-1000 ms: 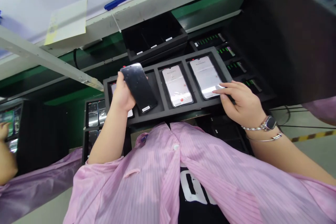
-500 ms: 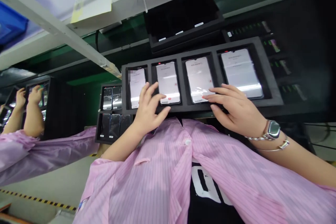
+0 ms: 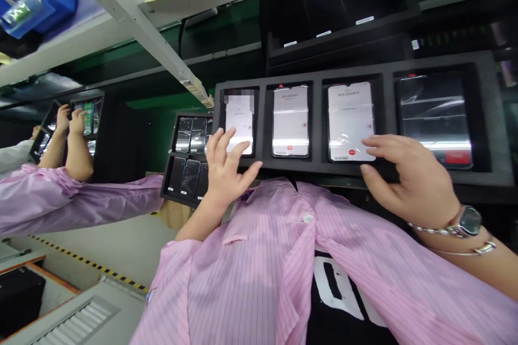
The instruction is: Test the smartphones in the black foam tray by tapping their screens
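Note:
A long black foam tray [image 3: 318, 113] holds several smartphones, each lying face up in its own slot. My left hand [image 3: 227, 172] is open, its spread fingers over the lower part of the leftmost phone [image 3: 238, 118], whose screen is white. Beside that lies another phone [image 3: 290, 118] with a white screen and a red round button. My right hand [image 3: 413, 178] is open too, fingertips at the lower right edge of a third white-screened phone [image 3: 350, 118]. In the rightmost slot, the phone [image 3: 435, 118] shows a dark screen with a red patch at lower right.
Left of the tray, a smaller black tray [image 3: 165, 175] holds more phones. Behind stands a black box [image 3: 335, 11] with white labels. A white metal post [image 3: 145, 27] slants down to the tray's corner. At far left, a co-worker's hands [image 3: 75, 121] are over other phones.
My left hand has moved left from the second phone to the leftmost one. My right hand has shifted slightly right. The rightmost phone's screen has turned from white to dark. The view has shifted.

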The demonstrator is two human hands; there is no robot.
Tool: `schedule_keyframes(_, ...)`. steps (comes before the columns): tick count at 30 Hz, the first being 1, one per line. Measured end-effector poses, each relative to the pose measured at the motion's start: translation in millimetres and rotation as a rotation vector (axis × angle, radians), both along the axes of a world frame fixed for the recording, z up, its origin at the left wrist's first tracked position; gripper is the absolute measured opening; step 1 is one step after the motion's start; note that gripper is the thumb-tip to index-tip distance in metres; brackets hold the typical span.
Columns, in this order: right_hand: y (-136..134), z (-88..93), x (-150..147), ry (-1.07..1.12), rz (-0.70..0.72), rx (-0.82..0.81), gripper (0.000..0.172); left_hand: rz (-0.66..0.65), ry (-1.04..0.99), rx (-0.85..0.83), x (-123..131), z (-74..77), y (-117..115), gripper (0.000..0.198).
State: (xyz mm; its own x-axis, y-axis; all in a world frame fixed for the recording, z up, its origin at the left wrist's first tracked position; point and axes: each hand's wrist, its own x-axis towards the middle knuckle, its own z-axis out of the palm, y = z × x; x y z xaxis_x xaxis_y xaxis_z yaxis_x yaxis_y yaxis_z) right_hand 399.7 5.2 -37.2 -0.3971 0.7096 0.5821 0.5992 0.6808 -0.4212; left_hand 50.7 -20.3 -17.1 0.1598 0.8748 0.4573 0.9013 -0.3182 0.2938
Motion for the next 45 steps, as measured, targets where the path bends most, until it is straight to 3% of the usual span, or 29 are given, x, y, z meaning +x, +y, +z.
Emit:
schedule_keyframes(5, -1, -4.1, -1, 0.068, -0.031, 0.029, 0.046, 0.072, 0.008, -0.086, -31, -17.6, -10, 0.036)
schedule_keyframes(9, 1, -5.2, -3, 0.084, -0.050, 0.048, 0.058, 0.051, -0.003, -0.085, -37, -32.0, -9, 0.041)
schedule_keyframes(13, 1, -4.9, -3, 0.069, -0.074, 0.039, 0.061, 0.051, 0.022, -0.086, -39, -33.8, -6, 0.040)
schedule_keyframes(18, -5, -3.1, -6, 0.045, -0.099, 0.004, 0.061, 0.061, 0.027, 0.075, -19, -22.2, -4, 0.040)
schedule_keyframes(21, -9, -3.9, -10, -0.040, -0.138, -0.027, 0.062, -0.054, 0.006, 0.055, 4, -16.5, 2, 0.043)
schedule_keyframes(25, -13, -7.4, -16, -0.154, -0.163, 0.034, 0.074, -0.166, 0.024, -0.051, 25, -21.9, 12, 0.048)
schedule_keyframes(30, -15, -4.2, -20, -0.282, -0.183, -0.044, 0.056, -0.179, 0.059, -0.030, 30, -31.0, 17, 0.051)
schedule_keyframes(34, -16, 0.3, 1, -0.144, -0.331, 0.026, 0.079, -0.185, 0.096, -0.132, 31, -20.9, 17, 0.043)
schedule_keyframes(37, -20, -3.5, 27, -0.105, -0.427, 0.100, 0.092, -0.208, 0.027, -0.099, 21, -9.5, 15, 0.053)
schedule_keyframes(40, -27, -14.0, 44, -0.123, -0.467, 0.091, 0.102, -0.143, -0.129, 0.064, -3, -4.9, 11, 0.069)
schedule_keyframes(42, -31, -21.5, 49, -0.176, -0.461, 0.092, 0.093, -0.046, -0.152, 0.119, -21, -7.5, 6, 0.066)
schedule_keyframes(45, -32, -29.0, 53, -0.264, -0.429, 0.107, 0.065, 0.078, -0.078, 0.053, -43, -16.9, -3, 0.054)
